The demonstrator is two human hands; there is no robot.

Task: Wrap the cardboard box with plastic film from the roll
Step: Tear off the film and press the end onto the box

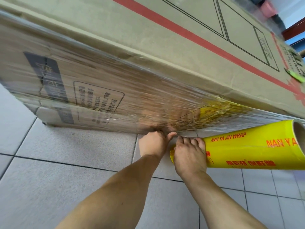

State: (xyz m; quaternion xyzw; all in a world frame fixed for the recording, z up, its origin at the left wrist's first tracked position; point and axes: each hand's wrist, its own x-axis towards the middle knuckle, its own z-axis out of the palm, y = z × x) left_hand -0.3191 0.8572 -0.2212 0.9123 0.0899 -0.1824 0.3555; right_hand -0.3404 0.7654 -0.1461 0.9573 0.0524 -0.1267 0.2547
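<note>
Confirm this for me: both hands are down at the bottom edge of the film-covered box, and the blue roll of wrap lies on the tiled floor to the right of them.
One detail is off: the roll is yellow with red lettering, not blue, as the head view shows. The rest holds: the left hand and right hand are at the bottom edge of the film-covered box, and the roll lies right of them on the tiled floor.
</note>
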